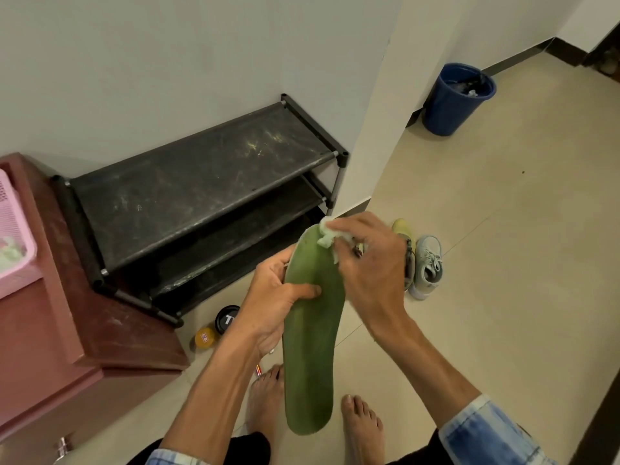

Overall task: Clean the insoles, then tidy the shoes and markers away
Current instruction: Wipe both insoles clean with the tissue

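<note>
Insole gripped by left hand; right hand pinching probably tissue; beige tile floor, shoe rack nearby.

Green insole: matt, faintly fuzzy face. White wipe: soft, crumpled; cloth or paper, cannot tell. Black shoe rack: fabric shelves, dusty and scuffed; grey metal-look tubes. Beige floor: smooth tile, low sheen. Blue bin: plastic. Pink basket: perforated plastic. 1 pale blue shoe: cloth upper.
</note>
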